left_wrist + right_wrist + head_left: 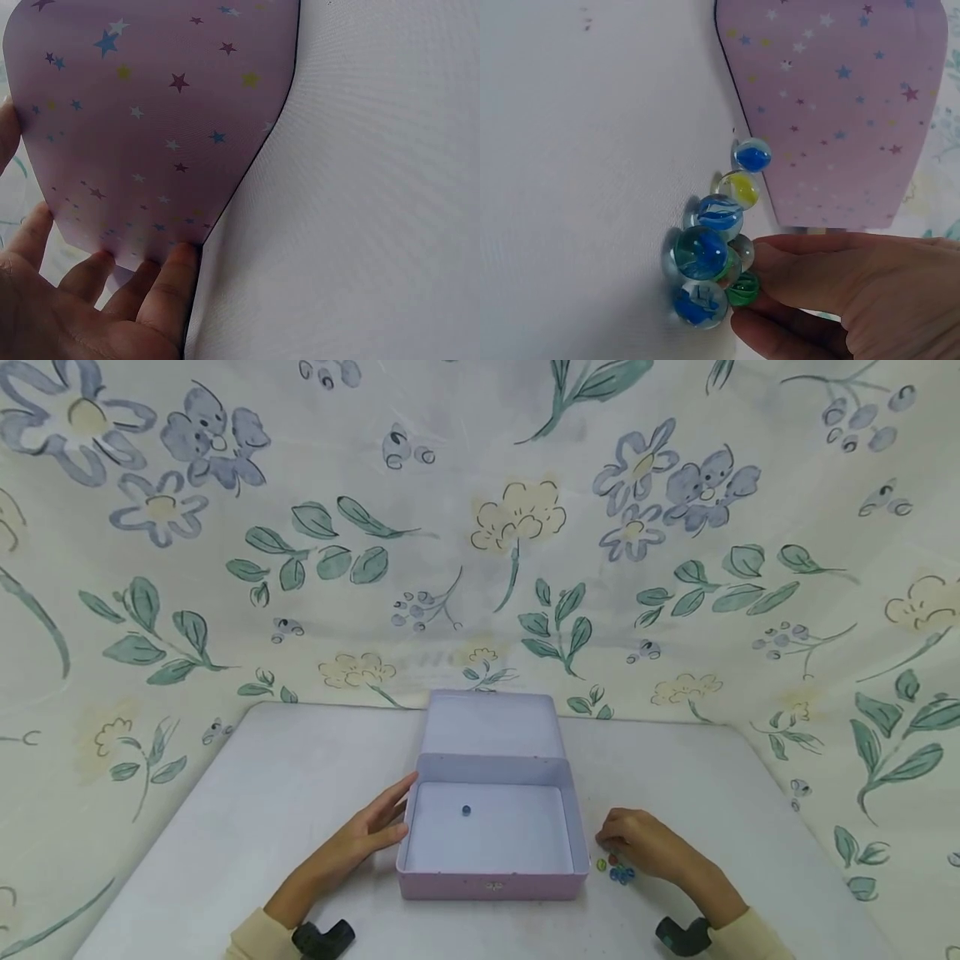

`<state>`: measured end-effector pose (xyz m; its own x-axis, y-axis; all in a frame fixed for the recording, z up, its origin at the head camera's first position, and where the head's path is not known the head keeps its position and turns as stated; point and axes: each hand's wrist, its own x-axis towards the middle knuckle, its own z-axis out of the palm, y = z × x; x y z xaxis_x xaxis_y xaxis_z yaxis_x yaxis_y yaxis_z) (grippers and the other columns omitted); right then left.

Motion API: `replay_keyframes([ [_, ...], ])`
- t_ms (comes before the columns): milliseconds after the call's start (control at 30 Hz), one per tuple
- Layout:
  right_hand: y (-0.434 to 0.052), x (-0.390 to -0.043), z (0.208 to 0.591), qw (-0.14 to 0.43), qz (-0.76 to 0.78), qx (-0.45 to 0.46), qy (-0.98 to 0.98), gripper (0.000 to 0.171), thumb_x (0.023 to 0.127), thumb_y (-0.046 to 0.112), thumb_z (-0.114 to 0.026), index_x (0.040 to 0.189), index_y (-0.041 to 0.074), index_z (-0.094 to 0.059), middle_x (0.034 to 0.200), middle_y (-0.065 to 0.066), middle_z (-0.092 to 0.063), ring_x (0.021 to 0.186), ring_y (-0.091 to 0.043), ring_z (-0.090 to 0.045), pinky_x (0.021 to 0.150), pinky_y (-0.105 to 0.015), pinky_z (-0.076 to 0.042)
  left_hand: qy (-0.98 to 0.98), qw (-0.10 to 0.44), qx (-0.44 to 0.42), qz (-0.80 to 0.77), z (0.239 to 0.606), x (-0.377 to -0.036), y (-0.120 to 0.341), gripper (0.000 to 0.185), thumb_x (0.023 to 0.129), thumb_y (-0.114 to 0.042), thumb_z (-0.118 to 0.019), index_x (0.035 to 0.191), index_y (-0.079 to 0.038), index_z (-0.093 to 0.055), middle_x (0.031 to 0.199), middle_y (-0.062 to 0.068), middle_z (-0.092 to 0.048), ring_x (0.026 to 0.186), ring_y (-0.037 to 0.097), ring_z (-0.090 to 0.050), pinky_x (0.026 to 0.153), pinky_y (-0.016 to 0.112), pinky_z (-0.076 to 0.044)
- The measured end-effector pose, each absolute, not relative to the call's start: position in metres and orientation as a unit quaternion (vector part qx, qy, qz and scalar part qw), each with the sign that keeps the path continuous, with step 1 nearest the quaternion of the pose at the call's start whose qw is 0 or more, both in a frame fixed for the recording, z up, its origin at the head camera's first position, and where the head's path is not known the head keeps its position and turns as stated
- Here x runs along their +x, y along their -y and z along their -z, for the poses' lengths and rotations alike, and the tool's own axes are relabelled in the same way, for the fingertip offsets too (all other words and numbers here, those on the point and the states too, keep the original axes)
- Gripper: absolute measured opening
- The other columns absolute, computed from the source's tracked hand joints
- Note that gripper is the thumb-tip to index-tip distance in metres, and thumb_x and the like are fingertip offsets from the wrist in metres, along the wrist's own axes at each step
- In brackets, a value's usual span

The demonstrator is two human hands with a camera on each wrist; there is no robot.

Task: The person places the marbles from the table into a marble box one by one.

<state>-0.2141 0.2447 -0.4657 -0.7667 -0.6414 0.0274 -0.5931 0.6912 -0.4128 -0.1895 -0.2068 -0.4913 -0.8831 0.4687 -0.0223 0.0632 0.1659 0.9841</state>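
A lilac tin box (492, 885) stands with its lid (491, 724) tipped back; its outside carries colored stars. One dark blue marble (467, 811) lies on the box floor. The left hand (360, 839) steadies the box's left side, fingers spread and fingertips touching the star-printed wall (150, 150). Beside the right wall, several glass marbles (621, 874) sit in a cluster, with blue, yellow and green swirls. At their far end the right hand (645, 843) pinches a green marble (742, 289) between thumb and finger.
The box rests on a white tabletop (315, 793). Behind the table hangs a flower-printed cloth (450, 610), which also runs down both sides. A black device is strapped at each wrist.
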Motion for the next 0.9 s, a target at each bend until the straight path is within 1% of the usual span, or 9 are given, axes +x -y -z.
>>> replay_keyframes([
  [200,-0.244,-0.218,0.465,0.038,0.183,-0.342,-0.921,0.013,0.084,-0.004,-0.072,0.094,0.003,-0.077,0.087,-0.001,-0.069,0.076,-0.001,-0.062,0.069,-0.016,-0.056,-0.745,0.155,0.192,-0.62,0.49,-0.191,0.208,0.069,0.104,-0.016,-0.05,0.162,-0.024,-0.014,0.17,0.011,0.0,0.152,0.05,-0.004,0.117,0.07,-0.016],
  [533,-0.246,-0.222,0.464,0.0,0.175,-0.356,-0.918,0.014,0.085,-0.006,-0.07,0.095,0.002,-0.077,0.09,-0.003,-0.071,0.082,-0.012,-0.069,0.073,-0.019,-0.058,-0.744,0.16,0.193,-0.62,0.49,-0.192,0.207,0.069,0.104,-0.017,-0.05,0.162,-0.023,-0.013,0.169,0.012,0.001,0.152,0.05,-0.002,0.116,0.071,-0.016],
  [667,-0.246,-0.223,0.46,-0.002,0.183,-0.362,-0.914,0.014,0.085,-0.006,-0.07,0.095,0.002,-0.076,0.091,-0.003,-0.072,0.085,-0.014,-0.071,0.074,-0.019,-0.058,-0.744,0.162,0.189,-0.62,0.49,-0.191,0.207,0.069,0.104,-0.018,-0.05,0.162,-0.024,-0.013,0.17,0.011,0.001,0.152,0.05,-0.003,0.115,0.072,-0.017],
  [900,-0.247,-0.227,0.447,0.01,0.201,-0.346,-0.916,0.014,0.087,-0.004,-0.07,0.098,0.001,-0.076,0.094,-0.005,-0.073,0.087,-0.014,-0.071,0.074,-0.018,-0.058,-0.743,0.163,0.186,-0.622,0.49,-0.19,0.206,0.07,0.104,-0.018,-0.05,0.162,-0.023,-0.013,0.17,0.011,0.001,0.152,0.05,-0.002,0.115,0.072,-0.018],
])
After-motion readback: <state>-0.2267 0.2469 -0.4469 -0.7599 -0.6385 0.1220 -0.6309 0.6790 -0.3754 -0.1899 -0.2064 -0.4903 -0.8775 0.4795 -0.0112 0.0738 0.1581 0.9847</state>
